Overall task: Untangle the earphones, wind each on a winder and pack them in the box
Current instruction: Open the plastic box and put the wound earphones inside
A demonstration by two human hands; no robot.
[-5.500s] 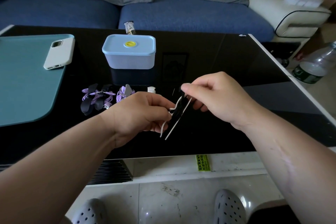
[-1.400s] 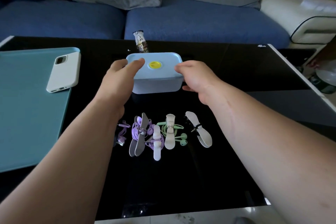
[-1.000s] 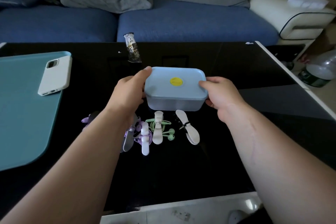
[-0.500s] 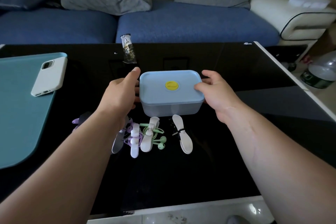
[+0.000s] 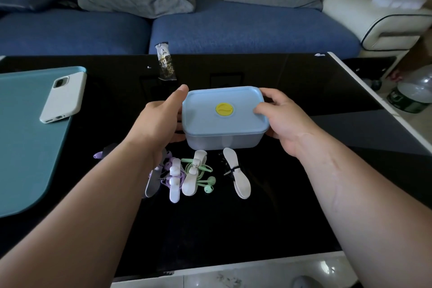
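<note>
A pale blue lidded box (image 5: 222,121) with a yellow button on its lid stands on the black table (image 5: 292,82). My left hand (image 5: 159,121) holds its left side, thumb up beside the lid's edge. My right hand (image 5: 280,119) grips the right side, thumb on the lid and fingers round the far corner. In a row just in front of the box lie wound earphones: a purple set (image 5: 173,177) on white winders, a green set (image 5: 198,174) on a white winder, and a black set (image 5: 236,174) on a white winder. Another purple earphone (image 5: 99,155) shows left of my forearm.
A white phone (image 5: 63,96) lies on a teal mat (image 5: 21,147) at the left. A dark snack wrapper (image 5: 165,61) sits near the table's far edge. A blue sofa (image 5: 245,28) runs behind. A plastic bottle (image 5: 413,91) stands on the floor at the right.
Both hands drew the box from the far part of the table toward me, just behind the wound earphones. My right thumb has moved onto the lid.
</note>
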